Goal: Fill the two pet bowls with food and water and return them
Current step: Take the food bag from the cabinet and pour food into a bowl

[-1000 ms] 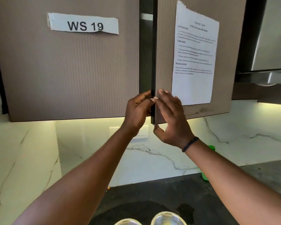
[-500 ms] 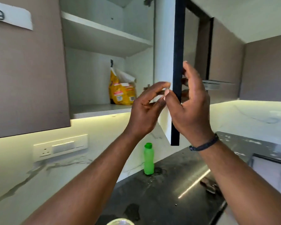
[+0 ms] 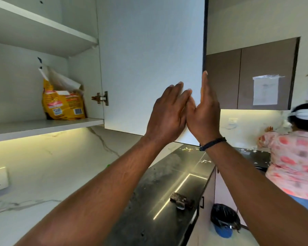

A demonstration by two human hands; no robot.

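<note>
Hands [image 3: 185,112] against door [image 3: 149,59]; yellow bag [image 3: 62,102] torn.

Both arms raised, left hand [image 3: 167,114] and right hand [image 3: 204,112] side by side, fingers straight

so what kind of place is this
Most likely a kitchen: wall cabinets with an open cabinet door, a dark countertop against a marble backsplash, and a yellow food bag on the shelf.

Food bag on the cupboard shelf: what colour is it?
Mostly yellow, with red and white label panels; the food bag shows in the head view, the only one.
</note>
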